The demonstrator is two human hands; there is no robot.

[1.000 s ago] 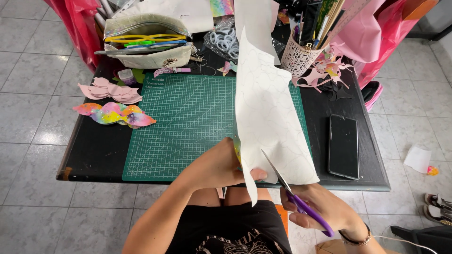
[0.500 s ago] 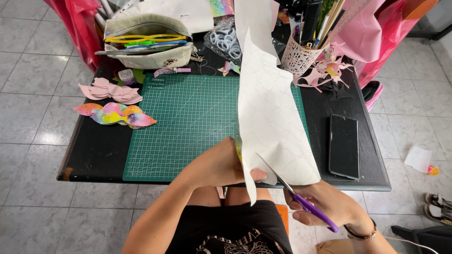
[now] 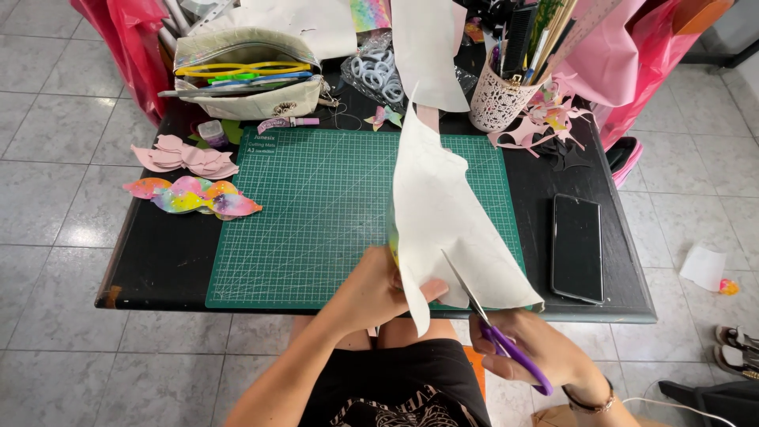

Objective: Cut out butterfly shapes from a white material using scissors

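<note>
Tabletop, black and rectangular, stands on a grey tiled floor and carries everything else. A green cutting mat covers its middle, reaching from the near edge almost to the far clutter. Rising over the mat's right half is a large white sheet, held up at a tilt, its lower edge at the near rim of the tabletop. The left hand grips that lower edge, fingers closed on the sheet with the thumb on the front. Just right of it, the right hand holds purple-handled scissors, fingers through the loops; the blades are parted and bite into the sheet's lower edge.

On the right, a black phone lies flat, well apart from the mat's corner. At the far left sits a pencil case stuffed with coloured tools, and at the far right a white cup full of pens. Left of the mat lie pink cutouts and, nearer, rainbow cutouts. More pink scraps are scattered beside the cup.
</note>
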